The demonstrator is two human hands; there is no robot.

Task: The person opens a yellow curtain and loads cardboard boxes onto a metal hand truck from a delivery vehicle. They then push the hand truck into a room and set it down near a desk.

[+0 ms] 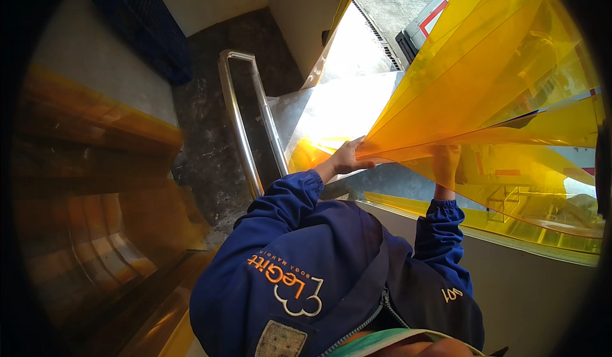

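Yellow see-through plastic curtain strips fan out from between my hands toward the upper right. My left hand is closed on the gathered edges of the strips, its thumb stretched along the near side and its fingertips partly hidden. To the right, my right hand shows through the yellow plastic, raised against the strips. Its fingers are blurred by the sheet, so their grip is unclear. Both arms wear dark blue sleeves with gathered cuffs.
A shiny metal tube rail stands left of my hands on the dark floor. A blue plastic pallet leans at the upper left wall. More amber strips hang at the left. Bright daylight comes through the doorway.
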